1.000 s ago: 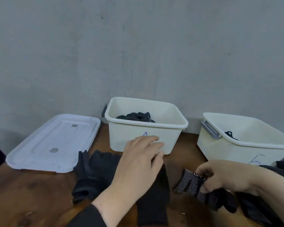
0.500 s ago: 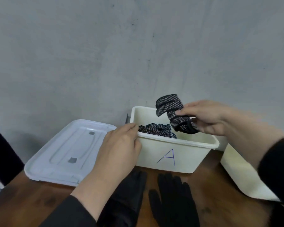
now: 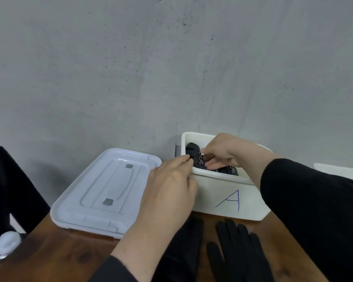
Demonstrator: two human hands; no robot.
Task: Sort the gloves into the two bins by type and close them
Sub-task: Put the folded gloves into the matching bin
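Observation:
White bin A (image 3: 216, 196), marked with a blue letter A, stands against the wall and holds black gloves with white dots. My right hand (image 3: 222, 152) reaches down into it and grips a dotted glove (image 3: 196, 157) that lies among the others. My left hand (image 3: 171, 184) holds the bin's left rim, fingertips on top and thumb against the outer wall. Two plain black gloves (image 3: 238, 251) lie flat on the wooden table (image 3: 55, 255) in front of the bin. Only a sliver of the second bin (image 3: 338, 169) shows at the right behind my sleeve.
A white lid (image 3: 102, 190) lies flat to the left of bin A. A dark object (image 3: 8, 190) stands at the far left, with a clear bottle's white cap (image 3: 7, 242) below it. The grey wall runs right behind the bins.
My right hand lifted the dotted glove off the table, carried it over bin A and has now lowered it inside. My left hand moved from the black gloves to the bin's left rim.

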